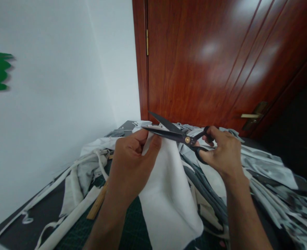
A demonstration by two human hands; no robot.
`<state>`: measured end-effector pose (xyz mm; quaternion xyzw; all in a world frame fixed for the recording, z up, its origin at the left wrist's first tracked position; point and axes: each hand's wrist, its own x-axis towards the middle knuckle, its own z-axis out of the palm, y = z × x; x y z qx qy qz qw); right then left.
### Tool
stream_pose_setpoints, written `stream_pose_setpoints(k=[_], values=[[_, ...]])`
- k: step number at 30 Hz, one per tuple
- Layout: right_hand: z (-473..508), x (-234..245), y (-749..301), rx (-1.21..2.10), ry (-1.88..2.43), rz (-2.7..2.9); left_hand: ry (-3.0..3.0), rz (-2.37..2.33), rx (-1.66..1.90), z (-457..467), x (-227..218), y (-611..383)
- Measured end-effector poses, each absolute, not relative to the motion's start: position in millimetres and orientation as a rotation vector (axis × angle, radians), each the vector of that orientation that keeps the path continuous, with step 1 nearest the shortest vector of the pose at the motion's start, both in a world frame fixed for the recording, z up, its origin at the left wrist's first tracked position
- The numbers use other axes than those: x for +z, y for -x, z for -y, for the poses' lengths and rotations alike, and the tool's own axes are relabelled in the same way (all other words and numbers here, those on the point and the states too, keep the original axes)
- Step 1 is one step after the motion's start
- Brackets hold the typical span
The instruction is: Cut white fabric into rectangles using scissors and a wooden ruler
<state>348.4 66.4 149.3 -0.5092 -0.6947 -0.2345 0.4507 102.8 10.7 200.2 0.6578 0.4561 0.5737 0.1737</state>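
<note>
Cloth (166, 187), white and loose, at four o'clock from the left hand (130, 163) and at eight o'clock from the right hand (222, 151), with the left much the nearer. Pinched near the upper end between left thumb and bent fingers; drapes from there over a dark green mat (132, 225), long axis running from just short of twelve o'clock down to just short of six. In the right hand, scissors (178, 136), gripped by the dark handle loops; cannot tell the exact place of every finger. Point away from the right hand, blades parted, the upper towards ten o'clock, the lower just past nine, so set crosswise to the length of the cloth. Lower blade just above the left thumb and fingers, very near, and over the pinched end of the cloth. Cannot tell from this view how much cloth, if any, between the blades. Between seven and eight o'clock from the left hand, a wooden stick (97, 205), partly behind the forearm. At four o'clock from the right hand, heaped scraps (268, 166); at twelve, beyond everything, a brown door (195, 69).
</note>
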Motion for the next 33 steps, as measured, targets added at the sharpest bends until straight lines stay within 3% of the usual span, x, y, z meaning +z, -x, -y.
stream_pose_setpoints(k=[33], values=[[-78.5, 142.9, -355.6, -0.527, 1.200, 1.643, -1.952, -1.277, 1.601, -18.6, 197.7, -102.3]])
